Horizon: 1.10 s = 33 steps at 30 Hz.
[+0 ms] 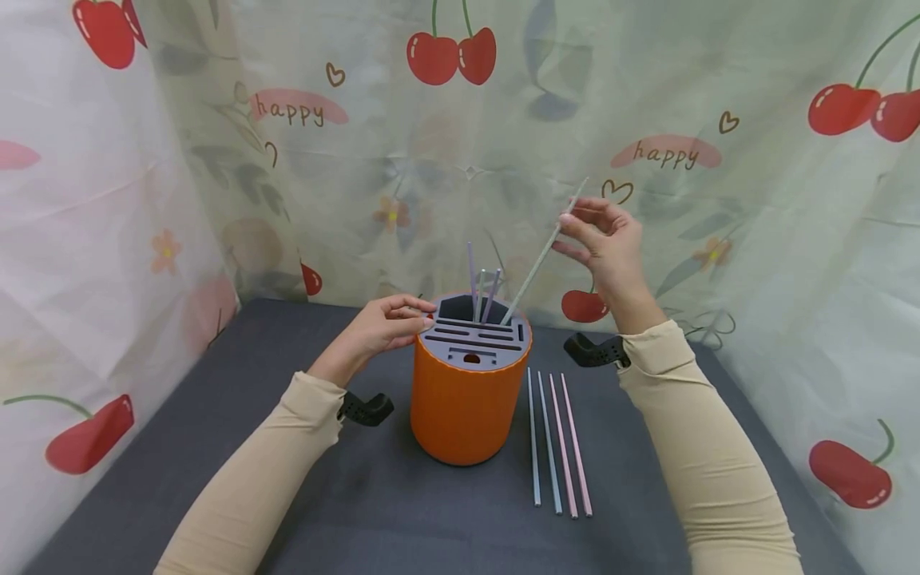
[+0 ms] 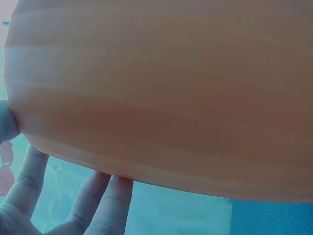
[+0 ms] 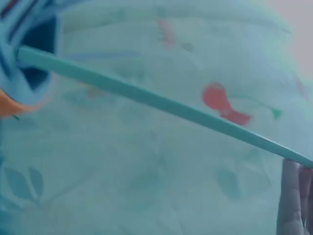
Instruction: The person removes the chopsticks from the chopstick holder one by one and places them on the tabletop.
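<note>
A pale green chopstick (image 1: 541,257) slants down to the left, pinched near its upper end by my right hand (image 1: 607,239). Its lower end reaches the wide back opening in the grey slotted top (image 1: 474,350) of an orange cylindrical utensil holder (image 1: 463,415). Purple and pale green chopsticks (image 1: 471,267) stand up in that same opening. My left hand (image 1: 384,326) touches the holder's left rim with outstretched fingers. The left wrist view has fingertips (image 2: 120,188) against the edge of the orange wall (image 2: 161,107). In the right wrist view, the chopstick (image 3: 161,102) runs from the holder to my fingers.
Two blue chopsticks (image 1: 549,455) and two pink chopsticks (image 1: 575,455) lie side by side on the dark grey table (image 1: 402,523), right of the holder. A cherry-print curtain (image 1: 374,176) hangs behind the table and along both sides.
</note>
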{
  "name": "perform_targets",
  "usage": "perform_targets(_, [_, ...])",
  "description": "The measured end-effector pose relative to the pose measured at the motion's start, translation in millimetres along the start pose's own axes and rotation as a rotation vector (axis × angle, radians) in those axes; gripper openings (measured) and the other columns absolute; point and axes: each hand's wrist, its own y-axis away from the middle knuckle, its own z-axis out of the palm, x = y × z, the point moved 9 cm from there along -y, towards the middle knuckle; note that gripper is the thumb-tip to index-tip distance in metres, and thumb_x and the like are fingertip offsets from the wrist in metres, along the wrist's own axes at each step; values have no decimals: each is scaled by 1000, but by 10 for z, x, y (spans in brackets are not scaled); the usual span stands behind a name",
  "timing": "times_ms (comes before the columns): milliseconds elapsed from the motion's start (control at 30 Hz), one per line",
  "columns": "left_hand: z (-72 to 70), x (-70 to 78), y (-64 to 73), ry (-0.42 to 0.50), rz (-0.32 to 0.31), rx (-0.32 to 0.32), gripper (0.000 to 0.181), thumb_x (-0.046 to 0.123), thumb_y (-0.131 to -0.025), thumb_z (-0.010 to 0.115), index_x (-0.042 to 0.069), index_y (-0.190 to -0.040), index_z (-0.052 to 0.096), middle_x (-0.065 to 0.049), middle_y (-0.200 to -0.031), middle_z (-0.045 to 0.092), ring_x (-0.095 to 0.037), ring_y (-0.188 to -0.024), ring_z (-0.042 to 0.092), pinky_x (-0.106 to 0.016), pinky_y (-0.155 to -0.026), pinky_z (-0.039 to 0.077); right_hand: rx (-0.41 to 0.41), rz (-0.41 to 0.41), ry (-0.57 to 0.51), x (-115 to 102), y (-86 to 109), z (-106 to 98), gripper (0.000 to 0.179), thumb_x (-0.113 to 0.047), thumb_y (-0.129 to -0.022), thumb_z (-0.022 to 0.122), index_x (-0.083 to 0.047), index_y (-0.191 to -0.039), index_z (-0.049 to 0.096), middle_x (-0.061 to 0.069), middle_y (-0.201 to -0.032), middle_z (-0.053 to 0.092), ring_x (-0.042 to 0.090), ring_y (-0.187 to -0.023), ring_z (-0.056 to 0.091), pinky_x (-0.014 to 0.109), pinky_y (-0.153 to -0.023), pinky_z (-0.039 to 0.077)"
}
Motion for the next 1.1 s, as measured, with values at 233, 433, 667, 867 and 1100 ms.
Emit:
perform_targets(233, [-7, 11, 15, -3, 0, 7, 40, 27, -78, 75, 16, -115, 63, -8, -114, 58, -21, -109, 54, -36, -90, 47, 286, -70, -162, -411, -4, -709, 45, 5, -67, 78, -1, -109, 63, 12, -92, 59, 23, -70, 66, 36, -60, 55])
perform_targets(433, [-1, 23, 21, 1, 8, 2, 41, 27, -79, 75, 14, -116, 62, -8, -114, 59, -21, -109, 54, -36, -91, 46, 225, 131, 101, 113, 142, -1128, 42, 1, -75, 73, -6, -115, 63, 5, -85, 62, 15, -70, 66, 31, -60, 55])
perform_targets(667, [9, 29, 25, 3, 7, -4, 41, 27, -78, 75, 14, -115, 63, -9, -114, 58, -21, -109, 54, -38, -92, 45, -6, 445, 666, 1177, 559, -1530, 46, -7, -87, 64, 4, -130, 49, 3, -94, 66, 12, -82, 66, 34, -70, 55])
perform_targets(867, [12, 32, 23, 6, 5, -9, 41, 27, -79, 75, 14, -116, 62, -10, -117, 56, -22, -109, 54, -39, -93, 45, -60, 672, 853, 1825, 951, -1785, 45, -5, -85, 66, 6, -126, 51, 21, -107, 61, 17, -80, 64, 35, -68, 55])
perform_targets(1100, [8, 26, 24, 6, 1, -3, 40, 27, -78, 75, 15, -114, 63, -9, -116, 57, -22, -108, 55, -39, -93, 45, -15, 727, 868, 2082, 1150, -1961, 43, -1, -82, 68, 8, -122, 54, 15, -93, 64, 15, -72, 64, 32, -62, 55])
